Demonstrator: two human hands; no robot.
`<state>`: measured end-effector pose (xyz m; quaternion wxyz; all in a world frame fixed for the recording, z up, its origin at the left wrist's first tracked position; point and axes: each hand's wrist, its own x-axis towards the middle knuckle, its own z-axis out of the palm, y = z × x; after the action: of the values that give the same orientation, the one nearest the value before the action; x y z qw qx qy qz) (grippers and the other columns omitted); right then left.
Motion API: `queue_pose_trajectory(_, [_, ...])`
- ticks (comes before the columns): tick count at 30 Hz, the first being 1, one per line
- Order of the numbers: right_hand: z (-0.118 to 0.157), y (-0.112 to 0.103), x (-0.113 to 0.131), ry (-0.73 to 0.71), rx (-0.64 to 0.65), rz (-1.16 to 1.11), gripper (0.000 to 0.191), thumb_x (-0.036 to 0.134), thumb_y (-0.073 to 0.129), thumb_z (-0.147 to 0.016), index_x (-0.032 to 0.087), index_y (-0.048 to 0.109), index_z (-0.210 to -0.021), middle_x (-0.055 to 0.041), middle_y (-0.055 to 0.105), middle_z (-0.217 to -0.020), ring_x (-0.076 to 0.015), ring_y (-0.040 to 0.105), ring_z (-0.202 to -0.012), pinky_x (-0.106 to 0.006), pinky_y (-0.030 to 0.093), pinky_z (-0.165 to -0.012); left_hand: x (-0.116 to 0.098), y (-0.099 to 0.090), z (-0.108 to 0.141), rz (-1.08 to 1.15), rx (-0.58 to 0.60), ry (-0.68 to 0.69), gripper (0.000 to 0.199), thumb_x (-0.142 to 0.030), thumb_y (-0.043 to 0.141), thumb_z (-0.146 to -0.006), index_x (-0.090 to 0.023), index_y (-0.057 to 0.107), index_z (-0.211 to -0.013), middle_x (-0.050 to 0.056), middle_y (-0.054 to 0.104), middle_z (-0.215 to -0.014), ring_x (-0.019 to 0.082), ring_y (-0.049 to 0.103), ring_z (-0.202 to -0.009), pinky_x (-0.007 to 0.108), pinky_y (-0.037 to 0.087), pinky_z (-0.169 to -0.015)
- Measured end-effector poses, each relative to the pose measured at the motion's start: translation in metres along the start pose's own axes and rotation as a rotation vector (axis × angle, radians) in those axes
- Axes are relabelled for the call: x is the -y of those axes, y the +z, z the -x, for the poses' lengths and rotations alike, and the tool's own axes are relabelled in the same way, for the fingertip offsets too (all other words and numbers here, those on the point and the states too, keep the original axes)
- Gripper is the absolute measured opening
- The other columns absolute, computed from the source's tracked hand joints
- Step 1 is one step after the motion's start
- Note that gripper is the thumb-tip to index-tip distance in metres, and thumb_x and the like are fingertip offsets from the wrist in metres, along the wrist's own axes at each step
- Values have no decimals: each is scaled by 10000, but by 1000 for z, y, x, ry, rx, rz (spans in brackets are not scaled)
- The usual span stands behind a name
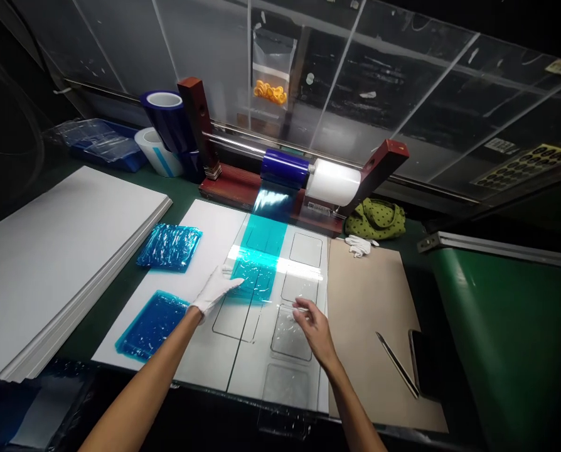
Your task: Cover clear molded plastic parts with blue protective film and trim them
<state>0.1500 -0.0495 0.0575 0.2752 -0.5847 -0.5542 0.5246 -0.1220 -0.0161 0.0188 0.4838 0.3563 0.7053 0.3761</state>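
Observation:
My left hand (214, 290), in a white glove, is at the left edge of the translucent blue film (264, 242), its thumb lying over the film and its other fingers at the edge, partly hidden. The film runs down from a dark blue roll (285, 168) on a rod. A clear plastic sheet (302, 271) with a bright reflection lies across the film and extends to the right. My bare right hand (314, 326) has thumb and fingertips closed near this sheet's lower right edge. Below them is a board with black rounded outlines (236, 339).
A clear plate (287, 383) lies at the board's front. Blue film-covered stacks (170, 248) (151, 326) sit left, beside a white sheet stack (68, 251). A red wooden stand (231, 185) holds a white roll (334, 182). Tweezers (396, 364) and a phone (424, 364) lie right.

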Motion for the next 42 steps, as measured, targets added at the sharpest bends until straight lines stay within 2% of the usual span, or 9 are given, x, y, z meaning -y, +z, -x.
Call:
queue_pose_trajectory(6, [-5,54,9,203,333,-194,459,597,627,-708,152,549,-624,-45,666,-661,-86,506,-488,-204,346,-465,9,-24,59,17,44,-38,436,-446,740,-613,-163,542,-881,-48,516,-718,131,537,-683,263,425,-644])
queue_pose_trajectory(9, [27,78,-2,210,342,-244,478,612,596,-727,168,498,-579,-39,665,-585,-68,461,-423,-197,314,-450,21,-35,91,32,25,-77,411,-459,745,-601,-175,539,-816,-72,467,-643,113,503,-618,244,394,-601])
queue_pose_trajectory(15, [116,117,-33,336,387,-277,582,744,549,-662,170,499,-581,-68,669,-582,-89,514,-404,-186,330,-397,68,-42,178,73,-116,-233,466,-514,727,-581,-163,578,-848,25,617,-816,201,597,-822,306,464,-738])
queue_pose_trajectory(18, [153,132,-48,388,380,-278,610,777,537,-637,174,489,-558,-70,651,-553,-99,532,-393,-196,380,-395,87,-40,224,82,-154,-265,455,-564,703,-582,-156,571,-735,13,595,-725,186,579,-710,310,461,-671])
queue_pose_trajectory(23, [177,132,-69,395,412,-258,597,756,565,-633,167,485,-574,-72,656,-587,-114,576,-427,-203,421,-413,107,-29,255,101,-224,-255,449,-577,677,-627,-175,483,-666,-54,456,-616,110,462,-577,262,398,-576])
queue_pose_trajectory(27, [178,99,-65,329,453,-96,555,663,631,-655,126,613,-794,-53,674,-632,-126,593,-443,-217,439,-430,115,-22,239,110,-277,-226,472,-584,705,-585,-179,474,-658,-79,399,-570,90,414,-534,246,351,-543])
queue_pose_trajectory(31, [172,32,-61,151,372,16,442,573,579,-762,148,662,-853,-52,695,-670,-158,633,-522,-248,476,-497,114,-22,225,111,-302,-227,525,-587,741,-513,-145,568,-736,-17,544,-646,146,538,-624,283,433,-612])
queue_pose_trajectory(37, [118,-101,-106,-33,-364,670,393,443,417,-865,165,659,-1001,-117,706,-898,-244,667,-785,-357,501,-716,121,-27,232,55,-276,-260,637,-590,670,-612,-93,600,-1005,92,646,-896,213,620,-834,339,495,-775])
queue_pose_trajectory(42, [87,-170,-137,38,-545,882,346,338,436,-847,130,637,-1037,-200,628,-1035,-306,591,-959,-418,448,-768,127,-21,246,-190,-573,-255,822,-589,580,-674,-41,423,-1266,170,544,-1077,308,519,-1028,480,393,-943])
